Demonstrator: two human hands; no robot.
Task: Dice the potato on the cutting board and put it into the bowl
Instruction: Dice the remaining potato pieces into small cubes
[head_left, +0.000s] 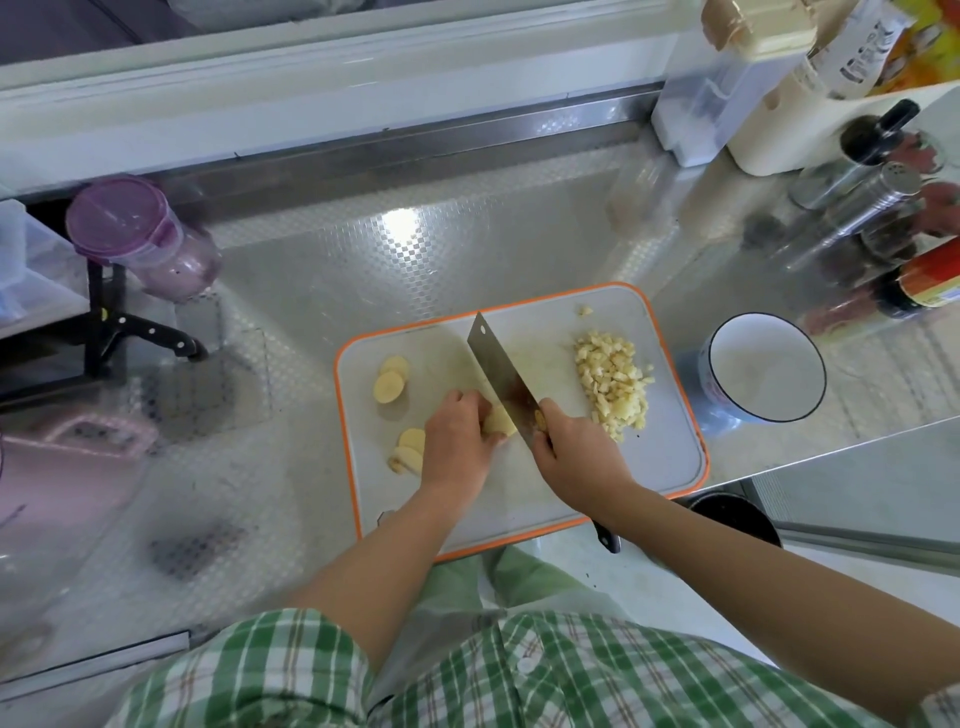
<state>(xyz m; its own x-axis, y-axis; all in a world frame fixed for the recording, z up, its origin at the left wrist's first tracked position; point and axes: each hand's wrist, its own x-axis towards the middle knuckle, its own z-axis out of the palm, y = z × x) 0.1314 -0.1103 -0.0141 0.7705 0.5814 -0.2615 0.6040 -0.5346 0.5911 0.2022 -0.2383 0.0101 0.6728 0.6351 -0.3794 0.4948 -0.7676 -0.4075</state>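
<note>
An orange-rimmed white cutting board lies on the steel counter. A pile of diced potato sits on its right side. Round potato slices lie at the left, and more slices lie near the front left. My left hand presses down on a potato piece in the middle of the board. My right hand grips the handle of a cleaver, whose blade stands right beside the held piece. A white bowl with a dark rim stands just right of the board, with nothing in it.
A purple-lidded jar and a black-handled knife are at the left. Shakers, bottles and a cream container crowd the back right corner. A pink object sits at the left edge. The counter's front edge runs just below the board.
</note>
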